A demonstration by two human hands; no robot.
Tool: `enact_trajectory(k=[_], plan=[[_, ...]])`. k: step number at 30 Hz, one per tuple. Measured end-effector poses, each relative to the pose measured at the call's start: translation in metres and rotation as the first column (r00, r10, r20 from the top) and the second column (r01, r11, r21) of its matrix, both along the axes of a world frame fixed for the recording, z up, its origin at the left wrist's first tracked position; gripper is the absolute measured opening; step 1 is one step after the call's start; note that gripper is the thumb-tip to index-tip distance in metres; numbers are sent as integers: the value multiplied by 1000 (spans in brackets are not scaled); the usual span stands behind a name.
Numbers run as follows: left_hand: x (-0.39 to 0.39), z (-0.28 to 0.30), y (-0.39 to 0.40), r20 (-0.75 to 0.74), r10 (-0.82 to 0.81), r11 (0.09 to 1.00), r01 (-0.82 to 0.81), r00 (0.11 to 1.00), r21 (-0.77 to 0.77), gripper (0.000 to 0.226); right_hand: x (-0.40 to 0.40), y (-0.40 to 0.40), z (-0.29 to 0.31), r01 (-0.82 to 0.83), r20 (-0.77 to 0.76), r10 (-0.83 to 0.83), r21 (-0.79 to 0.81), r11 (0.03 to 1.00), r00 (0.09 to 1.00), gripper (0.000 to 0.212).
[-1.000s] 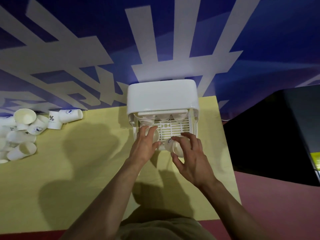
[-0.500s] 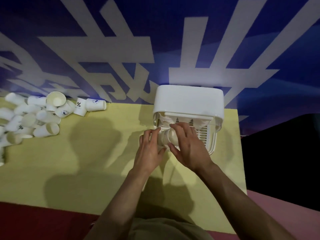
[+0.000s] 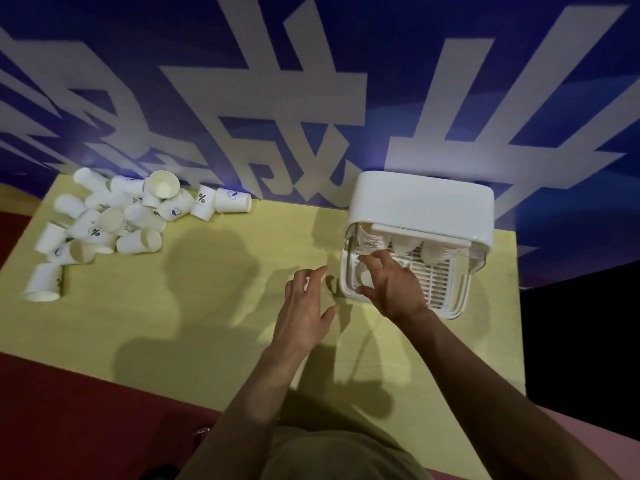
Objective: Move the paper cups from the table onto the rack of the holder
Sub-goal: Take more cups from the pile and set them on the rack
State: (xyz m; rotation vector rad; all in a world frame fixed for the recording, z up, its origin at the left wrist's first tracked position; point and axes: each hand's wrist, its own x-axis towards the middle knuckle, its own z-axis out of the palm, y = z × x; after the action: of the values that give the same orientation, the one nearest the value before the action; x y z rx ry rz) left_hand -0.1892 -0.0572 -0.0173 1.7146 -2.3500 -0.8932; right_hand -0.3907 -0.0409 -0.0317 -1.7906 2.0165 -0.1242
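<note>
A white cup holder (image 3: 420,202) stands at the table's right end, its slatted rack (image 3: 438,284) open toward me. Three paper cups, or short stacks of them (image 3: 403,242), sit in a row under its lid. My right hand (image 3: 393,287) is over the rack's front left corner. Its thumb and fingers curl loosely around one paper cup (image 3: 362,277) that rests on the rack. My left hand (image 3: 304,306) hovers over the table just left of the holder, fingers apart and holding nothing. A pile of several white paper cups (image 3: 114,216) lies at the table's far left.
The yellow table (image 3: 173,306) ends close behind the holder at a blue banner wall (image 3: 311,98) with large white characters. To the right of the table is a dark drop (image 3: 581,341). A red floor strip (image 3: 69,410) runs along the near left edge.
My left hand has let go and pulled back off the rack to the left. My right hand has set the cup down at the rack's front left. The view has swung left.
</note>
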Motion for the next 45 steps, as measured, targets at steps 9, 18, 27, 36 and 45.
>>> enact_trajectory(k=[9,18,27,36,45], plan=[[28,2,1,-20,-23,1000,23,1000,-7,76,30,21,28,67,-23,-70,-115,991,997,66],[129,-7,-26,-65,82,997,-82,995,7,74,145,-13,55,19,30,-12,-240,971,999,61],[339,-13,-118,-77,284,957,-287,956,-42,72,334,-102,52,-92,58,102,-153,984,993,61],[531,-29,-199,-21,608,782,-603,794,-159,67,484,-181,33,-288,76,295,-91,953,952,61],[583,-66,-242,49,733,680,-725,679,-109,65,507,-212,15,-267,35,268,-34,963,963,62]])
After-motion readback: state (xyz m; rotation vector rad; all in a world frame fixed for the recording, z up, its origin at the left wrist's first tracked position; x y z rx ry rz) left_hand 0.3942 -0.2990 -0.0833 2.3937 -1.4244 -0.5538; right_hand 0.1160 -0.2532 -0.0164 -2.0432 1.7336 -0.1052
